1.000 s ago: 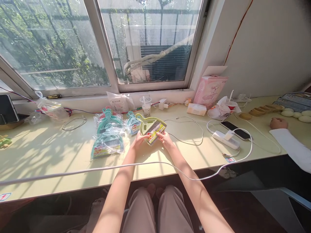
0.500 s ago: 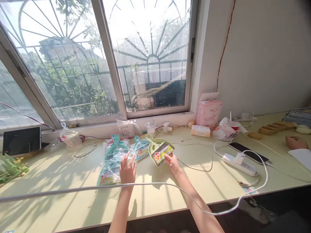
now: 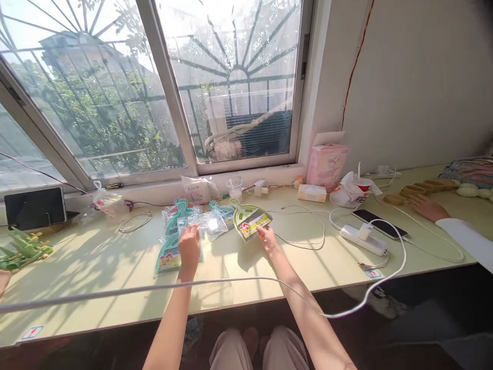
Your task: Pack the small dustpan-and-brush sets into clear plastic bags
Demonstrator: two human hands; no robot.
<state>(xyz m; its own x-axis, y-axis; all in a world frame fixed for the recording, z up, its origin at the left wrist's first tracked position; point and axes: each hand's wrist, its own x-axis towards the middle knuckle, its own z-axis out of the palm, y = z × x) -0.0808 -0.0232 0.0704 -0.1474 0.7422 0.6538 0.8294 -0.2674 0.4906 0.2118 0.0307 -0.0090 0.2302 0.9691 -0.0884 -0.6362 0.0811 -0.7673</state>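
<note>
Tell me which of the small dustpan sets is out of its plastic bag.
The yellow-green dustpan set at the right hand; the teal sets beside it lie in clear bags.

Surface: pale yellow-green desk (image 3: 96,267) set under the window.
Centre: green dustpan set (image 3: 251,222) laid flat on the desk.
Left of dustpan set: teal bagged sets (image 3: 177,237); further left, a black tablet (image 3: 34,207).
Right of dustpan set: white power strip (image 3: 362,239), a phone (image 3: 383,224), a pink box (image 3: 326,165).
Near edge: white cable (image 3: 115,291) stretched across.
</note>
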